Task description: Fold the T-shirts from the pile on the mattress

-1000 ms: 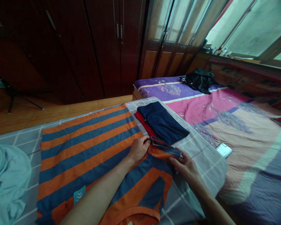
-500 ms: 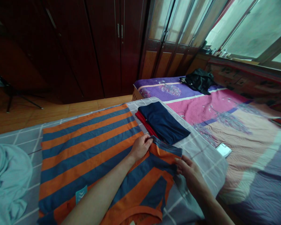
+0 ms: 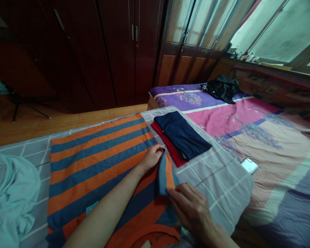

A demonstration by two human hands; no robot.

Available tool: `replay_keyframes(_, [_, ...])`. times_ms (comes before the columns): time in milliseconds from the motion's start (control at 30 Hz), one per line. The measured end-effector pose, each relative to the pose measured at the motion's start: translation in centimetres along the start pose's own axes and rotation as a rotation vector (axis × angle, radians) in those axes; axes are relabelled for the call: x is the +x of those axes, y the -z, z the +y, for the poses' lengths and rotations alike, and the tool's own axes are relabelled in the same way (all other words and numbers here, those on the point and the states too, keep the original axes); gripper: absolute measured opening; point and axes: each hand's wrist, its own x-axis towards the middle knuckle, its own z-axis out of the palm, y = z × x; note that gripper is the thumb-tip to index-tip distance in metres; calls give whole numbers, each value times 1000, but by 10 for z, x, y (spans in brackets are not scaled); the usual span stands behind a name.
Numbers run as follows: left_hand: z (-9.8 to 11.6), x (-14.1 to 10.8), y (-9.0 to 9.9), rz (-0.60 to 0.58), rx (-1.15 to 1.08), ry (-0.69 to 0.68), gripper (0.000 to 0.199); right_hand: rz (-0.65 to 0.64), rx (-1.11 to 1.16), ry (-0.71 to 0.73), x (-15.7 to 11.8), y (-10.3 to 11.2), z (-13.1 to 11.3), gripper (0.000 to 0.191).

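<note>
An orange and blue striped T-shirt (image 3: pixel 100 155) lies spread on a grey checked cloth, its orange collar nearest me. My left hand (image 3: pixel 152 158) pinches one corner of the sleeve hem. The other end of that hem is held by my right hand (image 3: pixel 189 203), with thumb and fingers closed on it. Between both hands the sleeve is lifted and turned back over the shirt's body. Just beyond my hands sits a folded dark blue garment (image 3: pixel 182 134) on top of a red one (image 3: pixel 167 143). My left forearm covers part of the shirt and its light blue patch.
A crumpled pale green cloth (image 3: pixel 11 193) lies at the left. To the right, a phone (image 3: pixel 249 166) rests by the edge of a bed with a patterned cover (image 3: pixel 222 120), where a black garment (image 3: pixel 220 89) lies. Dark wardrobes (image 3: pixel 113 51) stand behind; a tripod-like stand (image 3: pixel 18 101) is at far left.
My right hand has moved left and toward me, carrying the sleeve hem inward over the shirt. My left hand keeps its grip nearly in place. More of the red garment shows.
</note>
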Motion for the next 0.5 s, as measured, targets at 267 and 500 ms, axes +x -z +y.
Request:
replay_keyframes(267, [5, -9, 23, 31, 118, 37, 25, -182, -155, -31, -32, -3, 16, 38])
replay_keyframes(500, [20, -17, 18, 39, 545, 17, 10, -33, -249, -38, -34, -3, 30, 23])
